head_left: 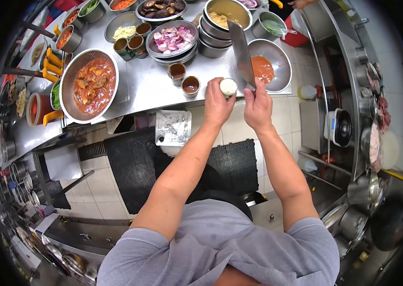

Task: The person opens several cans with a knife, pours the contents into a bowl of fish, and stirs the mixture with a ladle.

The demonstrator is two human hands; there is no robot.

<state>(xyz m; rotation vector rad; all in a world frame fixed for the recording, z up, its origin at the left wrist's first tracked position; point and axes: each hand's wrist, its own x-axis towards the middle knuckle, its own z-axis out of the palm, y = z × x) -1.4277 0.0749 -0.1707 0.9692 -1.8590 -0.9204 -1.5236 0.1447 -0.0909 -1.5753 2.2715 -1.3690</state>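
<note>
While left hand (217,104) clasps can (228,86), right hand (259,110) grips knife (242,53), long axis pointing forward.

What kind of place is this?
Most likely a commercial kitchen: steel bowls of chopped onions and mushrooms crowd a metal counter, and the right hand holds a cleaver.

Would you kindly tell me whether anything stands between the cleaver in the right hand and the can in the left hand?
Nothing visible stands between the cleaver in the right hand and the top of the can; lower down, the left hand partly covers its side.
</note>
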